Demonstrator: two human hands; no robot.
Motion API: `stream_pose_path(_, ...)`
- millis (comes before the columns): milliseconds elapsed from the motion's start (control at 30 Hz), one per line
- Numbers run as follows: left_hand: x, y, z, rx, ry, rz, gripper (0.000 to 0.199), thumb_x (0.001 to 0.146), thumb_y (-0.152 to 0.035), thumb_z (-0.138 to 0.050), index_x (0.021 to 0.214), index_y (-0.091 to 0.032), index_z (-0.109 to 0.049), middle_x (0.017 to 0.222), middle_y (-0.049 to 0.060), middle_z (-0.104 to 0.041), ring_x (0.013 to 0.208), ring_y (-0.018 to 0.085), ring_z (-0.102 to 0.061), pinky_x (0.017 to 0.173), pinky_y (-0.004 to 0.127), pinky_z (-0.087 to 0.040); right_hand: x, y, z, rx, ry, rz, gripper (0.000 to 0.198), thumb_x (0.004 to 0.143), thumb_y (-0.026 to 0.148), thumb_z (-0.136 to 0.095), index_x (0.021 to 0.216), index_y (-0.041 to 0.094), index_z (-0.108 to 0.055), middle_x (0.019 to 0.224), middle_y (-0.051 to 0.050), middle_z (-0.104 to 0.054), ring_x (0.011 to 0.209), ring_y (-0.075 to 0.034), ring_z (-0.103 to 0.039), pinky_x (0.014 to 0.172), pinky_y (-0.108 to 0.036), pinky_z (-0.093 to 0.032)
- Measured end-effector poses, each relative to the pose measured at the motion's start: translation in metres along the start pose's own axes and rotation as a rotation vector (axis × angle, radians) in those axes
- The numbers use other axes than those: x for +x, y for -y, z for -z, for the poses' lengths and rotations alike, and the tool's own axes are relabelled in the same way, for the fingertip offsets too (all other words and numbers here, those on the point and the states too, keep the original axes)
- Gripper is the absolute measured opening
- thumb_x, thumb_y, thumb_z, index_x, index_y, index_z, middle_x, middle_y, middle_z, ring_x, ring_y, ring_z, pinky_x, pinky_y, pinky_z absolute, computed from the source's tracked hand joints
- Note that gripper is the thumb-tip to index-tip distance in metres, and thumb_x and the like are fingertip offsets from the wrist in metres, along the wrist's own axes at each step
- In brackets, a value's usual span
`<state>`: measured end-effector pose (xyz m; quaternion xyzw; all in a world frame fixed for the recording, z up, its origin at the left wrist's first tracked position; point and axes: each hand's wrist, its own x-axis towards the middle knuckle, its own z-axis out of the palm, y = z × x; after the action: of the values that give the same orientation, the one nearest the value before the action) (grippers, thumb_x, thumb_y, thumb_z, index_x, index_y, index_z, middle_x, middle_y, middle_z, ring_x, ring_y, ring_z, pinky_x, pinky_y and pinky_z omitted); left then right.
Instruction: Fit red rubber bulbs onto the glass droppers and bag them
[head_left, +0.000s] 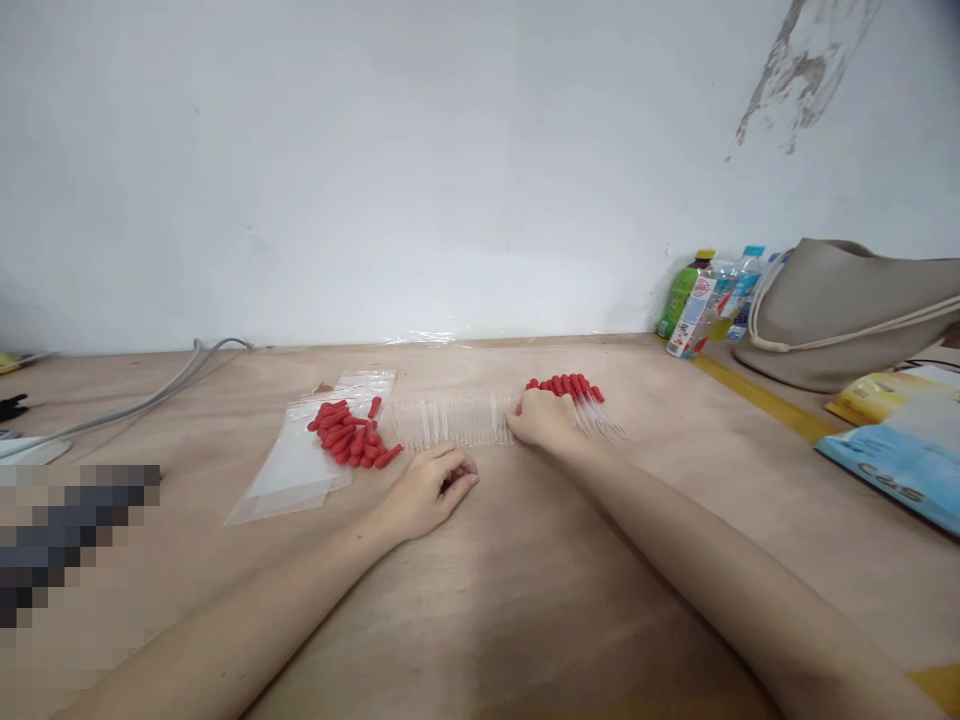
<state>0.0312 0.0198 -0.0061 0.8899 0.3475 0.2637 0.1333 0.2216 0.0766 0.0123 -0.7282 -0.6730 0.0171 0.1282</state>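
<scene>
Droppers point(574, 392) with red bulbs, about ten, lay at one o'clock under my right hand point(540, 418), whose grip I couldn't tell. My left hand point(431, 490) rested loosely curled, pinching nothing, near twenty-odd loose red bulbs point(351, 438) at eleven.

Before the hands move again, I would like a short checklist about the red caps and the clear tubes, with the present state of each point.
1. Loose red rubber caps lie within reach, beside the left hand: ok.
2. Row of clear plastic tubes lies flat on the wooden table: ok.
3. Right hand rests at the right end of that row, touching it: ok.
4. Finished droppers with red caps lie apart from the bare tubes, right of the right hand: ok.
5. Left hand holds a cap: cannot tell, fingers curled.
6. Clear plastic bags lie under the loose caps, not covering the tubes: ok.
</scene>
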Motion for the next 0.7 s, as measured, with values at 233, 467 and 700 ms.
stream_pose_path(233,0.001,0.001,0.016,0.598,-0.127,0.058,0.017,0.082,-0.028,-0.044,0.078,-0.016,-0.056,0.078,0.007,-0.056,0.08,0.022,-0.051,0.071,0.035,-0.037,0.015,0.006,-0.002,0.023,0.076,-0.062,0.026,0.069,0.028,-0.049,0.084,0.014,-0.065,0.086,-0.014,-0.064,0.081,-0.026,-0.058,0.074,-0.039,-0.031)
stream_pose_path(467,0.003,0.016,0.047,1.013,-0.004,0.37,0.02,0.077,-0.024,-0.046,0.073,-0.012,-0.061,0.084,0.015,-0.057,0.085,0.031,-0.049,0.068,0.04,-0.035,0.018,0.007,-0.004,0.058,0.103,-0.069,0.025,0.07,0.029,-0.048,0.084,0.015,-0.064,0.089,-0.013,-0.064,0.083,-0.026,-0.058,0.074,-0.038,-0.032)
stream_pose_path(700,0.002,0.017,0.047,1.031,0.01,0.365,0.017,0.077,-0.018,-0.043,0.076,-0.011,-0.059,0.084,0.015,-0.056,0.083,0.029,-0.049,0.067,0.037,-0.037,-0.006,0.001,0.012,0.061,0.036,0.022,0.026,0.079,0.026,-0.037,0.076,0.015,-0.06,0.077,-0.011,-0.063,0.076,-0.024,-0.057,0.07,-0.035,-0.032)
